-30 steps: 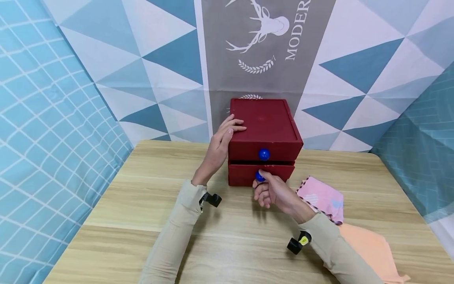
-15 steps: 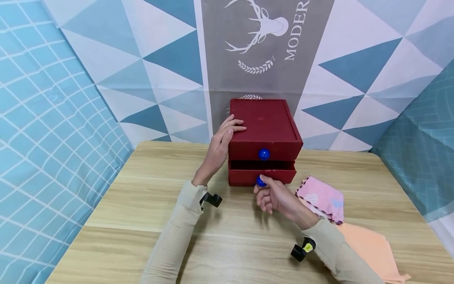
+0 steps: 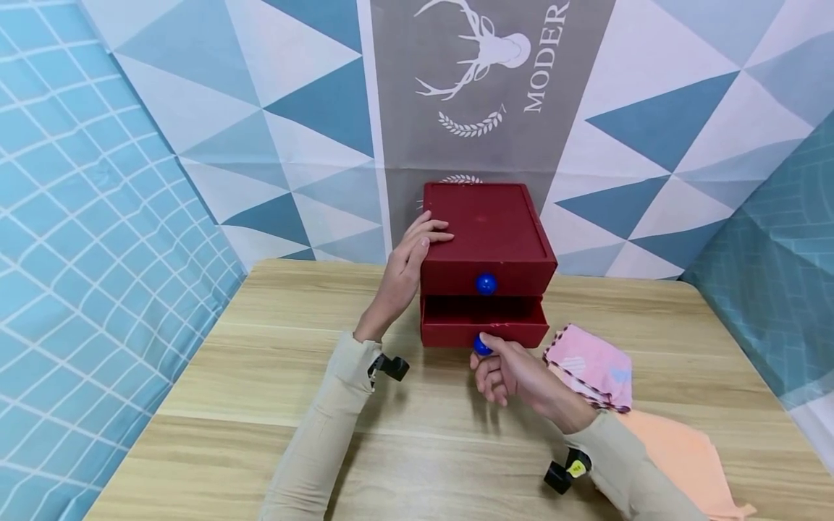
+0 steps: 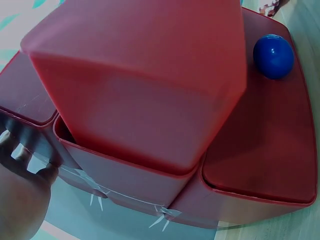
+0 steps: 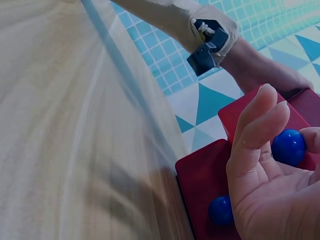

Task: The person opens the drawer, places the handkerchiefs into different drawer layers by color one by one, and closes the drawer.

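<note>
A dark red drawer cabinet [image 3: 478,221] with round blue knobs stands at the back of the table. My left hand [image 3: 402,268] rests at its left top edge, fingers extended over the top. The top drawer, with its own knob [image 3: 485,284], is closed. Below it, the middle drawer [image 3: 449,336] sticks out, and its dark red inside shows. My right hand [image 3: 517,373] pinches that drawer's knob [image 5: 289,147] between thumb and fingers. Both wrist views show a closed bottom drawer [image 4: 265,135] with a blue knob [image 4: 273,56]; the head view hides it.
To the right of the cabinet lies a folded pink cloth [image 3: 596,362] with a dark patterned edge. A peach cloth [image 3: 677,456] lies nearer, partly under the right sleeve. A patterned backdrop [image 3: 306,145] rises behind the wooden table [image 3: 306,311].
The middle drawer has slid out toward me, its gap widening, as my right hand moved back with the knob. My left hand has kept its place on the cabinet.
</note>
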### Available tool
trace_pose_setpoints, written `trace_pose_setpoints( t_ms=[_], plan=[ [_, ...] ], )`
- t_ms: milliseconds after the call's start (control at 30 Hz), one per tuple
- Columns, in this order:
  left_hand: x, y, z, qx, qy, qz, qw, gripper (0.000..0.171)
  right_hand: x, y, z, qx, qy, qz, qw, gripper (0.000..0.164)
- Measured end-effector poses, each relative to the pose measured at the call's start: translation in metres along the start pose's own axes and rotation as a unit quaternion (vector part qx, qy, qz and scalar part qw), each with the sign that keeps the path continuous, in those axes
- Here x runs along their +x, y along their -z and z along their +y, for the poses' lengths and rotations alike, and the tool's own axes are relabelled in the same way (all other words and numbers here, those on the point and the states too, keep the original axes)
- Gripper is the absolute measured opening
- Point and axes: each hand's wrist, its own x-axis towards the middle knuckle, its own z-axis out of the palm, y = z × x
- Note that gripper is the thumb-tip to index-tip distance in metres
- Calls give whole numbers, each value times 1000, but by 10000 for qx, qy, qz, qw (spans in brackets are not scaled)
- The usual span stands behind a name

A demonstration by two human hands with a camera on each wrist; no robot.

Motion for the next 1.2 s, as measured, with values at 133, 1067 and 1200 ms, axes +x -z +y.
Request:
trace_pose_setpoints(
  t_ms=[133, 1067, 1200],
  plan=[
    [0, 0, 0, 17, -42, 13, 10000, 38, -4, -2, 2, -57, -56, -9, 10000, 57],
    [1, -1, -23, 151, -62, 50, 9999, 41, -44, -18, 15, 85, -144, -663, 9977, 52],
    [1, -1, -2, 64, -98, 31, 9999, 39, -49, -20, 18, 119, -15, -810, 9966, 51]
  ],
)
